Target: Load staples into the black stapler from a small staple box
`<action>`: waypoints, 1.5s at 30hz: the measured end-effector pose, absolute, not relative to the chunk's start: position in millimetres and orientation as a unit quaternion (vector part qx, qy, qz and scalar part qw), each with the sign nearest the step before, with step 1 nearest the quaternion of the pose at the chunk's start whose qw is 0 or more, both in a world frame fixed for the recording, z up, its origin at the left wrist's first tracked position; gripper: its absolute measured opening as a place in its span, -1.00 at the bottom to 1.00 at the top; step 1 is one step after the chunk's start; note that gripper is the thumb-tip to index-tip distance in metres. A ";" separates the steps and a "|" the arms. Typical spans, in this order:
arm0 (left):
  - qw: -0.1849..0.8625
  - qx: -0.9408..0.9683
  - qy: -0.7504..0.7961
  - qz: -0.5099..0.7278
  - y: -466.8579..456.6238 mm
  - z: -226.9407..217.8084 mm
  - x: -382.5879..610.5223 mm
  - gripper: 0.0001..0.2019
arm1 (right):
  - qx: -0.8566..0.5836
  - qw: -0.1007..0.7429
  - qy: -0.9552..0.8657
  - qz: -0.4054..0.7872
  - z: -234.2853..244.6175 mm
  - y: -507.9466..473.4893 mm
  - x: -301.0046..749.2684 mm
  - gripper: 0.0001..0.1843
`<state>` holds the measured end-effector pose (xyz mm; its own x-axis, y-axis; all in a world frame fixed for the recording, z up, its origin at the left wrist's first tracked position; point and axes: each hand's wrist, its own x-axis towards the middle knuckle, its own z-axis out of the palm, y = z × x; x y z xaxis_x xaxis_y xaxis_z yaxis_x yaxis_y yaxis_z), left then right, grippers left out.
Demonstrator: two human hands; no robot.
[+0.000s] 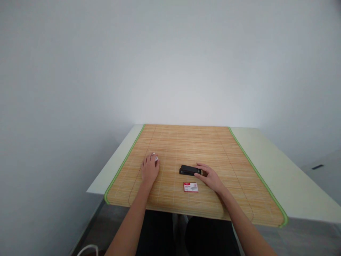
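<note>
My right hand [210,177] has its thumb and fingers around the right end of a black stapler [188,170], which lies flat on the bamboo mat [183,142]. Just in front of the stapler lies a small red and white box [190,187], apparently of staples, and neither hand touches it. Over on the left of the mat, my left hand [150,169] rests palm down with fingers curled over a small white object [156,159]. Most of that object is hidden under the fingers, so its kind cannot be made out.
The mat has green edging and lies across a white table [269,156], hanging slightly over its front edge. A white wall [186,64] stands directly behind the table, with more wall close on the left. A white cord or handle [89,246] shows at the bottom left.
</note>
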<state>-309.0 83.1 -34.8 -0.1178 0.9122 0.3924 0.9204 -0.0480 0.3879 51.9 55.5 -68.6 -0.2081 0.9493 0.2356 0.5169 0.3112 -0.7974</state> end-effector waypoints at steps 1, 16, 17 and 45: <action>0.009 -0.662 -0.692 -0.288 83.5 -35.1 -309.1 -0.64 | -0.508 0.370 -0.721 0.291 -68.5 55.7 51.9 -0.56; -0.145 -0.814 -0.480 -0.294 -1.2 4.0 -226.4 -0.77 | -0.500 0.382 -0.715 0.304 -66.2 54.7 49.9 -0.61; -0.173 -0.832 -0.451 -0.275 -12.3 2.1 -215.6 -0.74 | -0.500 0.383 -0.715 0.303 -66.5 54.8 49.7 -0.61; 0.039 -0.644 -0.708 -0.287 33.1 -26.2 -314.2 -0.71 | -0.490 0.382 -0.743 0.249 -42.3 28.8 23.0 -0.66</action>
